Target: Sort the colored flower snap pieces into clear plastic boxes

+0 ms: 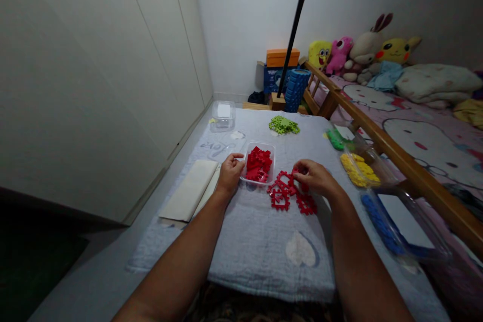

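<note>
A clear plastic box [271,148] holds several red interlocking puzzle pieces [258,164] on a light blue blanket [260,241]. My left hand [229,175] grips the box's left rim, fingers curled round it. More red pieces [282,196] lie joined in a loose cluster on the blanket just right of the box. My right hand [315,177] rests on that cluster, its fingers pinched on one red piece at the cluster's upper right.
Green pieces [284,125] lie farther back. Clear boxes of green [335,138], yellow [359,170] and blue pieces [381,225] line the right side by a wooden bed rail [396,153]. An empty clear box [223,114] and folded white cloth [190,188] sit left, near wardrobe doors.
</note>
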Motion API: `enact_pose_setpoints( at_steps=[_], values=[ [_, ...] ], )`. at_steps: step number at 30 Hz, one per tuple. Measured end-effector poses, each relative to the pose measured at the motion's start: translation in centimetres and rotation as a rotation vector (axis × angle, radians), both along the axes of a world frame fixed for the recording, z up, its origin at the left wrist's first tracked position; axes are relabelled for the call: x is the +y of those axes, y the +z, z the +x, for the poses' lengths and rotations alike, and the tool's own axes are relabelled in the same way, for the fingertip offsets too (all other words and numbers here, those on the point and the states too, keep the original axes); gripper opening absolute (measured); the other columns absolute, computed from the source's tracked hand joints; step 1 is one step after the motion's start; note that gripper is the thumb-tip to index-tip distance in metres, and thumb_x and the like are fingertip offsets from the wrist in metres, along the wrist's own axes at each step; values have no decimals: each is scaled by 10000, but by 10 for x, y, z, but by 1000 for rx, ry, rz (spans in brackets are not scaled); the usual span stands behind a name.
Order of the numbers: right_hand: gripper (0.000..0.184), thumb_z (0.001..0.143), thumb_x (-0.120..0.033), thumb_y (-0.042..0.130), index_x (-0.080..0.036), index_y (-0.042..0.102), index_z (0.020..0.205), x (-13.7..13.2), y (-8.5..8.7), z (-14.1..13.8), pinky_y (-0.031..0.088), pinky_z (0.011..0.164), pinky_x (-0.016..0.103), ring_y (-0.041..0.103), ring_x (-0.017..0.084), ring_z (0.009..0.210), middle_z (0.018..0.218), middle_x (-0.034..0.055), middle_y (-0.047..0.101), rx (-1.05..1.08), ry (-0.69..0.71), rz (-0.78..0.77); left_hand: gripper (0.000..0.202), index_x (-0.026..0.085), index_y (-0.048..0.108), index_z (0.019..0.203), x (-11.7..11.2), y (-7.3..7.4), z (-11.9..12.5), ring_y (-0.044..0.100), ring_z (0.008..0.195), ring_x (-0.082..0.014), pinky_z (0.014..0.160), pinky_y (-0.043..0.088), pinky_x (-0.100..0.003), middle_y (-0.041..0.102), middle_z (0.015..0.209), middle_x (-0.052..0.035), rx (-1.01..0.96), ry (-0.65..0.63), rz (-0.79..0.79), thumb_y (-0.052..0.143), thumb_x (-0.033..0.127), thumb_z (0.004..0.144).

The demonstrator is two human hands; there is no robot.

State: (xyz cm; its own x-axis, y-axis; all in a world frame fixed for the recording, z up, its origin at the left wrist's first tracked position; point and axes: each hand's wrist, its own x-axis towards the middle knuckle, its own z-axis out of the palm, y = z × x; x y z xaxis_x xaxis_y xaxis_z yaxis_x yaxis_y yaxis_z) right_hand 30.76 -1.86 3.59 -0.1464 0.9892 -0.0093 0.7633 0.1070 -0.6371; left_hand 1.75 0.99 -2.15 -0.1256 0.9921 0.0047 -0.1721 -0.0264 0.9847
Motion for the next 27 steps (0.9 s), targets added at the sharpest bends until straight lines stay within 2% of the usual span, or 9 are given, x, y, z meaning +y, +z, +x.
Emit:
enact_pose_setpoints(
  at_steps=[3, 7, 11, 14, 18, 22, 27],
  values=[
    [110, 789, -228, 664, -207, 721, 881, 11, 8, -21, 481, 752, 283, 609, 170, 779, 880, 28, 709, 42, 46, 133, 351, 188, 640, 972, -1, 1, 0, 375, 495, -99, 528, 271, -234, 452, 544, 104, -3, -7, 2, 716, 363, 678],
    [156, 783, -144, 659, -215, 709, 912, 30, 5, -59, 501, 857, 312, 620, 183, 867, 931, 39, 693, 63, 116, 250, 353, 191, 630, 975, -1, 2, 0, 380, 495, -102, 527, 275, -236, 452, 543, 105, -14, -17, 4, 720, 371, 685],
    [252, 817, -135, 641, -215, 702, 1047, 44, -2, -80, 521, 866, 325, 629, 181, 872, 1000, 52, 698, 122, 57, 334, 360, 192, 627, 973, -1, 2, 0, 386, 492, -100, 529, 275, -233, 449, 546, 107, -14, -17, -4, 727, 375, 679],
    [318, 845, -176, 634, -207, 689, 1157, 45, -2, -70, 536, 818, 321, 635, 176, 836, 1054, 69, 707, 163, -24, 358, 356, 191, 626, 977, 0, 1, 0, 385, 492, -100, 530, 275, -233, 449, 550, 107, -11, -14, -1, 718, 370, 682],
    [254, 839, -192, 656, -201, 720, 1084, 26, 2, -35, 542, 825, 324, 654, 184, 828, 1009, 69, 736, 73, -70, 247, 348, 185, 637, 983, -1, 1, 0, 380, 507, -102, 539, 285, -233, 460, 549, 103, 18, -10, 11, 703, 361, 690],
    [292, 806, -182, 708, -199, 754, 1093, -5, 0, -8, 541, 821, 312, 685, 199, 869, 1008, 67, 761, -39, 7, 14, 357, 184, 640, 976, -1, 2, 0, 376, 505, -101, 534, 281, -234, 452, 547, 104, 14, -10, 5, 713, 369, 680],
    [341, 782, -194, 767, -206, 776, 1123, -28, -10, -2, 540, 874, 334, 709, 232, 946, 1102, 87, 786, -84, 120, -49, 358, 186, 643, 979, -1, 1, 0, 374, 495, -99, 525, 272, -233, 450, 544, 104, 6, -7, 4, 717, 363, 677]
  ],
)
